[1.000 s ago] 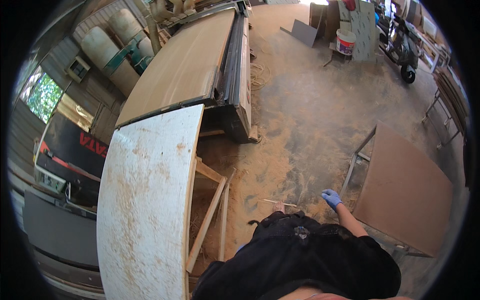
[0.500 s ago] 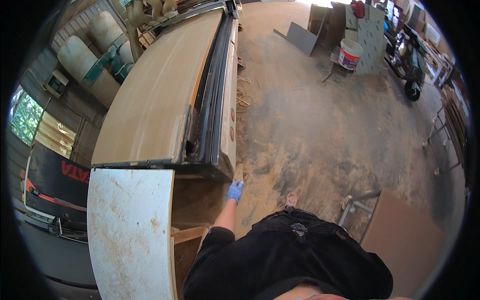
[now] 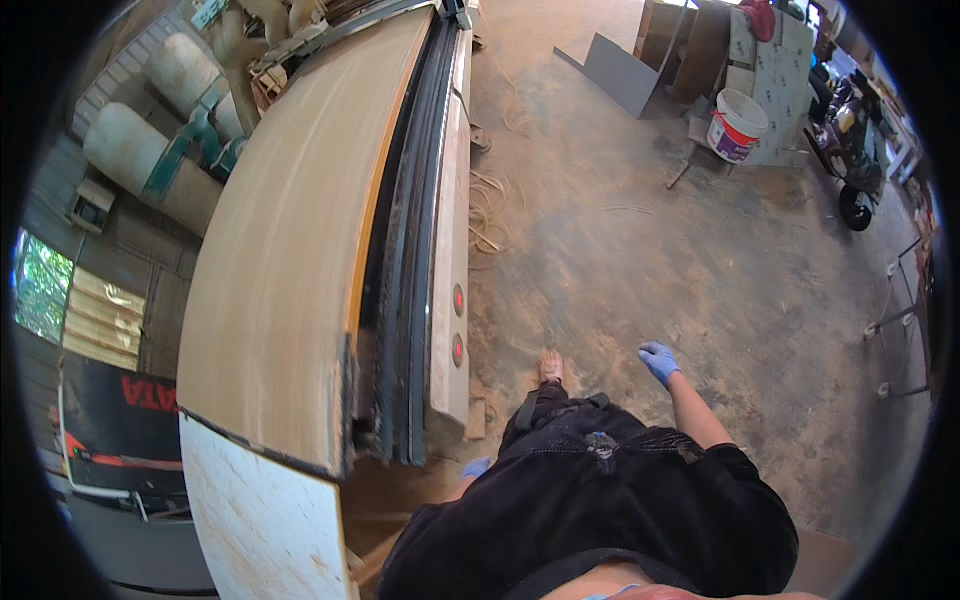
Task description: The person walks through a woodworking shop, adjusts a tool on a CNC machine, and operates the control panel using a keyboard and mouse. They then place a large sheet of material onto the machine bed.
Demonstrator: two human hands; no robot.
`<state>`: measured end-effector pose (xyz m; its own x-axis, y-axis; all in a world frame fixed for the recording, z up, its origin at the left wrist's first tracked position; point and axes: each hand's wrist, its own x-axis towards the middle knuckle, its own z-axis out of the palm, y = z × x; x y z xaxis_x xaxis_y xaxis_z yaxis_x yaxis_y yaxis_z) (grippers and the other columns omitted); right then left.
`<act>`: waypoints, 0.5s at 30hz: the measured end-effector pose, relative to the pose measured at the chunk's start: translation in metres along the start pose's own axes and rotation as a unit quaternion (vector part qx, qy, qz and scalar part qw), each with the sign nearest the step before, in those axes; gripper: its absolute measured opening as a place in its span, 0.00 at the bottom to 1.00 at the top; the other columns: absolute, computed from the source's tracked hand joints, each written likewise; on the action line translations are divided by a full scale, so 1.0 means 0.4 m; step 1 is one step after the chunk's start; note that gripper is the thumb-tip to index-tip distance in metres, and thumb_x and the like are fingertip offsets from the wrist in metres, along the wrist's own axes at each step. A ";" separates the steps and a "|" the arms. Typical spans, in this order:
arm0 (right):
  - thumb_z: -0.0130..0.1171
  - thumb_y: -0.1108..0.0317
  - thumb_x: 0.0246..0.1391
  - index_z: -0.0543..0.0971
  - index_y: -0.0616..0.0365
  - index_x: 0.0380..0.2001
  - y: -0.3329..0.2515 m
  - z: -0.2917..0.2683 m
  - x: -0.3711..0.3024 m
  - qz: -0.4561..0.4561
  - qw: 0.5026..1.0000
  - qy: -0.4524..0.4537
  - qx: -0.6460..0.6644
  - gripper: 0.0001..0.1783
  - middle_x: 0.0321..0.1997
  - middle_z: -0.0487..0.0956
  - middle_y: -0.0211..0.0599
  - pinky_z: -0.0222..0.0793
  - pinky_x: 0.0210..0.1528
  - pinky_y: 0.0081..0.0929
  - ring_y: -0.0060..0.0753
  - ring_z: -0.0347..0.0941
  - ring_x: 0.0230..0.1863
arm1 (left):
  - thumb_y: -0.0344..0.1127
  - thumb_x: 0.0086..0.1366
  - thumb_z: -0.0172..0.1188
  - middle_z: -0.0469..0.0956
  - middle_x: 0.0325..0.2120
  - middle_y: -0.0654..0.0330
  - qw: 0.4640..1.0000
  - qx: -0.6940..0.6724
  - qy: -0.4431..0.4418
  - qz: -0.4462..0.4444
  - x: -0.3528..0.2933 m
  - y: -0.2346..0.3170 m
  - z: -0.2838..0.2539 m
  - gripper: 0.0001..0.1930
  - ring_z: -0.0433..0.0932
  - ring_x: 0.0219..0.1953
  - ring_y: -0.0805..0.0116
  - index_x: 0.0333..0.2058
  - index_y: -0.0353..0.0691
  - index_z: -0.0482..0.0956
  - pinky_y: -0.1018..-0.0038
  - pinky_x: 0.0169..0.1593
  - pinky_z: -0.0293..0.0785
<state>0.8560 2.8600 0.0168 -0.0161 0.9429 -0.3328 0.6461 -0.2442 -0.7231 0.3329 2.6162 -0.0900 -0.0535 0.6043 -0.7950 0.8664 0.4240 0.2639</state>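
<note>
My right hand (image 3: 657,360), in a blue glove, swings out over the dusty floor, its fingers loosely curled in with nothing showing in them. It touches nothing. Low beside my black clothing, my left hand (image 3: 475,467) shows only in part, also blue-gloved; its fingers are mostly hidden. Nearest to it is the end of a long machine (image 3: 447,360) with dark rails and two red buttons on its pale side. A large beige board (image 3: 290,220) forms the machine's top. Against its near end lies a white panel (image 3: 265,510) smeared with brown dust.
A bare foot (image 3: 551,366) is ahead of me. Coiled cord (image 3: 488,215) lies along the machine's base. Farther right stand a white and red bucket (image 3: 738,125), leaning boards (image 3: 620,75) and a motorbike (image 3: 850,150). A wheeled metal frame (image 3: 900,320) is at the right edge.
I have moved forward along the machine. My left hand has dropped back beside my body, and my right hand has come into view. The brown board at lower right has nearly left view.
</note>
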 end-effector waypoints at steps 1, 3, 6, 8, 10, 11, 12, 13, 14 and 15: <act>0.59 0.55 0.55 0.82 0.60 0.44 -0.021 -0.001 0.063 -0.016 0.999 -0.015 -0.025 0.21 0.46 0.83 0.44 0.72 0.52 0.33 0.39 0.78 0.48 | 0.53 0.69 0.46 0.79 0.48 0.47 0.999 -0.044 0.019 -0.017 0.049 0.027 -0.060 0.25 0.78 0.51 0.47 0.49 0.40 0.80 0.56 0.55 0.72; 0.60 0.55 0.54 0.83 0.61 0.41 0.003 -0.001 0.104 0.114 0.993 -0.038 0.012 0.20 0.40 0.84 0.43 0.73 0.48 0.35 0.40 0.79 0.43 | 0.53 0.69 0.46 0.80 0.48 0.46 0.991 -0.114 0.056 -0.035 0.183 0.119 -0.270 0.25 0.78 0.50 0.47 0.49 0.40 0.80 0.56 0.54 0.73; 0.62 0.55 0.52 0.84 0.60 0.40 0.131 -0.040 0.191 0.179 0.984 -0.022 0.007 0.19 0.32 0.84 0.39 0.74 0.39 0.32 0.33 0.78 0.34 | 0.55 0.67 0.50 0.80 0.45 0.45 0.987 -0.102 0.120 0.037 0.405 0.330 -0.605 0.26 0.80 0.48 0.49 0.48 0.39 0.80 0.58 0.54 0.73; 0.62 0.58 0.52 0.83 0.60 0.42 0.134 -0.072 0.211 0.233 0.970 -0.017 0.063 0.19 0.32 0.83 0.39 0.73 0.36 0.31 0.31 0.77 0.31 | 0.54 0.67 0.54 0.81 0.43 0.43 0.968 -0.172 0.171 0.058 0.529 0.489 -0.842 0.24 0.79 0.48 0.46 0.47 0.39 0.81 0.59 0.53 0.73; 0.62 0.59 0.52 0.83 0.59 0.42 0.216 -0.076 0.275 0.295 0.951 -0.001 0.095 0.19 0.33 0.83 0.39 0.73 0.37 0.31 0.31 0.77 0.32 | 0.49 0.65 0.60 0.82 0.45 0.49 0.957 -0.169 0.225 0.076 0.622 0.688 -1.065 0.21 0.80 0.49 0.56 0.47 0.38 0.80 0.65 0.54 0.73; 0.61 0.58 0.52 0.84 0.59 0.42 0.356 -0.069 0.298 0.248 0.966 -0.007 0.068 0.19 0.33 0.83 0.39 0.73 0.37 0.31 0.31 0.77 0.32 | 0.48 0.65 0.60 0.82 0.45 0.49 0.938 -0.211 0.253 0.111 0.701 0.754 -1.133 0.21 0.80 0.48 0.56 0.48 0.38 0.80 0.66 0.54 0.73; 0.60 0.57 0.53 0.84 0.59 0.41 0.466 -0.087 0.351 0.214 0.976 -0.016 0.037 0.19 0.33 0.83 0.40 0.73 0.37 0.31 0.31 0.78 0.33 | 0.48 0.65 0.61 0.82 0.45 0.49 0.913 -0.262 0.281 0.139 0.789 0.807 -1.175 0.21 0.80 0.48 0.57 0.48 0.38 0.80 0.67 0.54 0.73; 0.59 0.56 0.53 0.84 0.59 0.41 0.557 -0.108 0.391 0.186 0.982 -0.010 0.004 0.19 0.33 0.83 0.40 0.73 0.38 0.31 0.31 0.78 0.33 | 0.47 0.65 0.62 0.82 0.45 0.48 0.903 -0.280 0.289 0.149 0.861 0.916 -1.223 0.20 0.80 0.48 0.58 0.48 0.37 0.80 0.68 0.54 0.73; 0.59 0.55 0.54 0.84 0.59 0.40 0.580 -0.145 0.471 0.211 0.977 -0.004 0.012 0.19 0.34 0.83 0.41 0.73 0.39 0.32 0.32 0.78 0.35 | 0.47 0.65 0.62 0.82 0.45 0.48 0.883 -0.341 0.280 0.160 0.910 1.004 -1.274 0.20 0.80 0.49 0.58 0.48 0.37 0.79 0.68 0.54 0.73; 0.58 0.55 0.54 0.84 0.59 0.40 0.587 -0.175 0.525 0.242 0.970 0.009 0.028 0.19 0.36 0.83 0.42 0.73 0.40 0.32 0.33 0.78 0.37 | 0.47 0.65 0.61 0.82 0.45 0.48 0.865 -0.392 0.262 0.173 0.957 1.092 -1.309 0.21 0.80 0.49 0.58 0.48 0.37 0.79 0.68 0.55 0.73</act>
<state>1.0577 3.0164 -0.1806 0.2920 0.7183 -0.6315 0.5318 -0.6708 -0.5170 0.4310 3.3858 0.0070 -0.2540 0.9222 -0.2915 0.2847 0.3593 0.8887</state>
